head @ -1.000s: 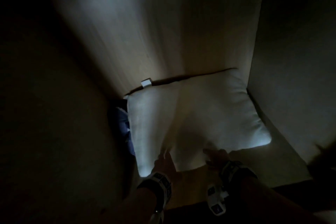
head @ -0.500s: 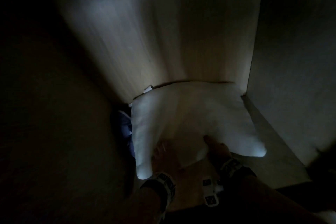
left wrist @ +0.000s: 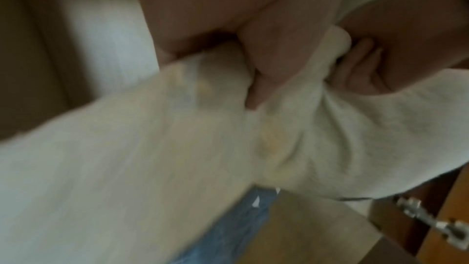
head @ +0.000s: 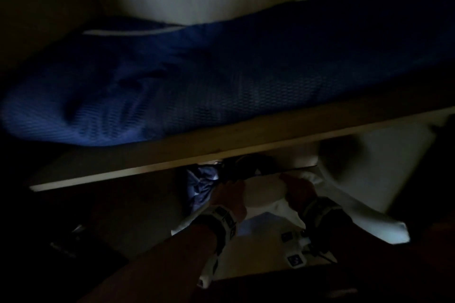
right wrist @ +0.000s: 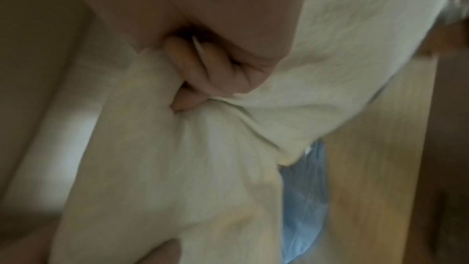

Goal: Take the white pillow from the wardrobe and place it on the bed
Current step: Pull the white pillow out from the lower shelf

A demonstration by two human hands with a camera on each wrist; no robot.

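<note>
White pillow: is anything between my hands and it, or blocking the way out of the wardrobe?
Nothing lies between: the left hand and right hand both grip the white pillow. On the way out, the shelf carrying the blue bedding hangs just above. The bed is not in view.

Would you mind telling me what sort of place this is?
Probably inside a bedroom wardrobe: a wooden shelf carries a folded blue blanket, and a white pillow lies in the compartment below.

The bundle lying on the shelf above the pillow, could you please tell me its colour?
Deep blue bundle with a fine woven texture, clearest in the head view.
</note>
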